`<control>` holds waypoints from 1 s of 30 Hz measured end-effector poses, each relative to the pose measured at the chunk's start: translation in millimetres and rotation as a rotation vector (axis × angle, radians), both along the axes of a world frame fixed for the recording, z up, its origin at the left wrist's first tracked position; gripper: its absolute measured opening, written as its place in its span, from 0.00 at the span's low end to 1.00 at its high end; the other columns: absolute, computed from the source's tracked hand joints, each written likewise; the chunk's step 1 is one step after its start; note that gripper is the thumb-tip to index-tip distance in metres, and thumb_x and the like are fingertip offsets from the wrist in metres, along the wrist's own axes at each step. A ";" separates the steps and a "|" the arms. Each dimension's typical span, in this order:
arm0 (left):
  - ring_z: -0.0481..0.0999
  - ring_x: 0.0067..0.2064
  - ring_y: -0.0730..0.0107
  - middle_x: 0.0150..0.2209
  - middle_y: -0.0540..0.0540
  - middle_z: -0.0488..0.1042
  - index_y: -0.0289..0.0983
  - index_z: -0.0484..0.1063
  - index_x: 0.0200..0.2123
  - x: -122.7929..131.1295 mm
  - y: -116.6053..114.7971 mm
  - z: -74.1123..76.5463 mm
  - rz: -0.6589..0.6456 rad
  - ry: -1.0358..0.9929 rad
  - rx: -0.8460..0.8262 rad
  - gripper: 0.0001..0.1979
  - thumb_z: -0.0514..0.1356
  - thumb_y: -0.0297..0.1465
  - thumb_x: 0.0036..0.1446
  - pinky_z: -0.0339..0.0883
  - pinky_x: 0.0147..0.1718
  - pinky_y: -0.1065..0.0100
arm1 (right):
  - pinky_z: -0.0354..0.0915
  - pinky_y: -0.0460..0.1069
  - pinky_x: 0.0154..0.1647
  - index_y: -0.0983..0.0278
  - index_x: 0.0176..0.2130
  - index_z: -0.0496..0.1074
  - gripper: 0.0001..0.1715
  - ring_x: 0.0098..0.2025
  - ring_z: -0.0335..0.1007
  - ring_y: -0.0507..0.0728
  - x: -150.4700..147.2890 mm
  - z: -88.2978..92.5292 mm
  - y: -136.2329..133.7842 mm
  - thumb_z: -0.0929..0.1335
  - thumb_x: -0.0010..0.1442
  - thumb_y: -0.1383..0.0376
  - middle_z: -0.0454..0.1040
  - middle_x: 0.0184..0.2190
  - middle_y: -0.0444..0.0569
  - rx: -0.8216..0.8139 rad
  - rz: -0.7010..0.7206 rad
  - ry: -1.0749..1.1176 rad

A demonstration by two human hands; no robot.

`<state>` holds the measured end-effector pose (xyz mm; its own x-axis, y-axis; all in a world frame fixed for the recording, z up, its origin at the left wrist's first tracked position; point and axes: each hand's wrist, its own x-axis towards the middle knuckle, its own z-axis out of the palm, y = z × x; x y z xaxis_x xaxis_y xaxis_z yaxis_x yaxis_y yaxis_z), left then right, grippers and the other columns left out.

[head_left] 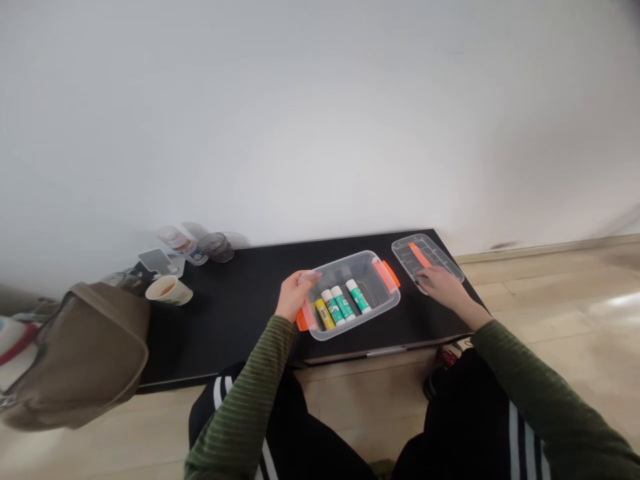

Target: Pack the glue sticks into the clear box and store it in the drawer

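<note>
Paper cup (169,291): near the desk's (225,327) left edge, well apart from your hands.
Left hand (299,295): grip closed on the clear plastic box's end, by its orange latch (303,320).
Clear plastic box (385,301): mid-desk, near the front edge.
Glue sticks (343,304): four inside; tilting could roll them.
Right hand (443,285): grip open, resting on the clear lid (406,252).
Clear lid: at the back right corner; pressing could tip it off.

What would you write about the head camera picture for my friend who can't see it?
Two hands work at a black table. The left hand holds the end of a clear plastic box with four glue sticks inside, and the right hand rests on a clear lid. A paper cup stands nearby.
</note>
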<state>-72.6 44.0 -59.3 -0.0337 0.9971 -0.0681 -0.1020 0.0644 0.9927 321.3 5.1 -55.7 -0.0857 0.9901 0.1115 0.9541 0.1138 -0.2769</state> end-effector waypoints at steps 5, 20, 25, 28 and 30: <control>0.80 0.47 0.55 0.40 0.38 0.81 0.33 0.77 0.37 5.0 4.4 3.6 -0.056 -0.051 -0.048 0.22 0.71 0.40 0.41 0.67 0.55 0.53 | 0.65 0.51 0.48 0.65 0.44 0.75 0.11 0.53 0.67 0.61 17.9 -35.6 0.8 0.68 0.61 0.65 0.75 0.45 0.55 -0.185 0.006 -0.176; 0.80 0.47 0.53 0.41 0.37 0.81 0.34 0.77 0.37 9.5 9.9 2.5 -0.105 -0.047 -0.066 0.21 0.70 0.40 0.42 0.67 0.55 0.51 | 0.65 0.57 0.52 0.65 0.41 0.68 0.11 0.49 0.66 0.63 -9.7 -15.0 -11.0 0.58 0.66 0.67 0.69 0.44 0.60 0.359 0.003 0.100; 0.79 0.48 0.57 0.42 0.39 0.81 0.34 0.77 0.38 9.9 13.7 -0.6 -0.096 0.071 -0.038 0.15 0.65 0.36 0.48 0.67 0.54 0.55 | 0.66 0.61 0.53 0.63 0.42 0.67 0.09 0.50 0.67 0.62 -11.5 14.9 -14.6 0.61 0.66 0.62 0.69 0.43 0.57 0.685 -0.079 0.415; 0.77 0.50 0.58 0.46 0.41 0.79 0.37 0.77 0.42 4.4 12.1 0.0 0.010 0.234 0.062 0.15 0.63 0.33 0.49 0.67 0.54 0.58 | 0.67 0.63 0.52 0.62 0.42 0.67 0.11 0.51 0.68 0.62 -15.5 31.3 -11.9 0.63 0.66 0.57 0.68 0.46 0.56 0.847 -0.173 0.629; 0.77 0.50 0.59 0.47 0.41 0.79 0.38 0.76 0.44 -0.7 7.9 2.6 0.056 0.318 0.102 0.16 0.63 0.33 0.50 0.66 0.53 0.59 | 0.70 0.62 0.49 0.60 0.43 0.66 0.14 0.49 0.72 0.61 -22.0 39.4 -7.2 0.64 0.65 0.53 0.66 0.51 0.54 0.905 -0.219 0.913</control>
